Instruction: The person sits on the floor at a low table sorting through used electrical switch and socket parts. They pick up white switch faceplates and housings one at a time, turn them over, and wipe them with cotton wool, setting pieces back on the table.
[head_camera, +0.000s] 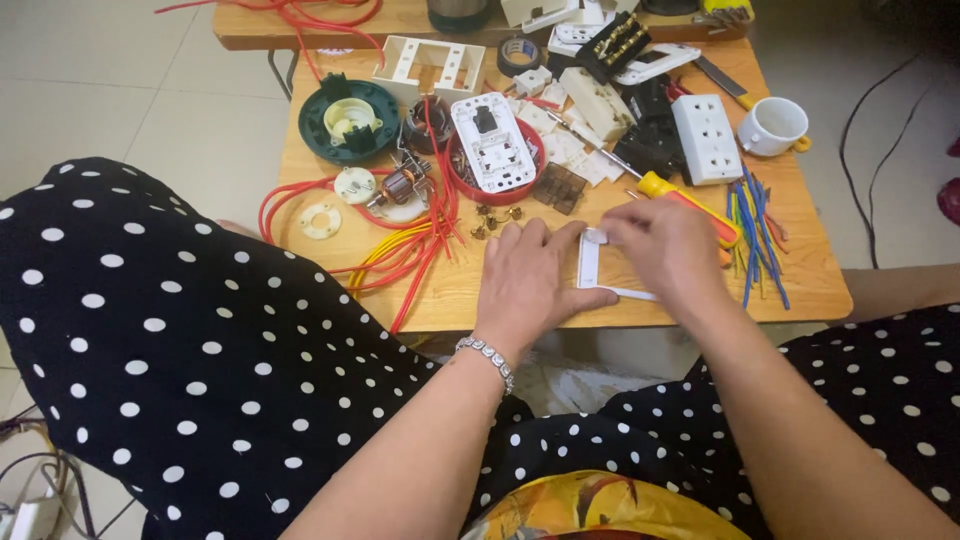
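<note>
The white plastic frame (590, 268) is a thin, flat, angular piece: one upright strip with a narrower bar running off its lower end toward 3 o'clock, the rest covered by the hands. It lies flat on the low wooden table (450, 290), close to the near edge. The left hand (528, 280) rests palm down at the frame's 9 o'clock side, fingers loosely spread and laid flat, their tips touching the strip's left edge rather than wrapped around it. The right hand (665, 250) sits at 3 o'clock, fingers curled down, pinching the top end of the strip between thumb and fingertips. A yellow-handled screwdriver (690, 205) lies at 1 o'clock from the frame, just beyond the right hand, and small brass screws (490, 218) sit at 11 o'clock, near the left fingertips
</note>
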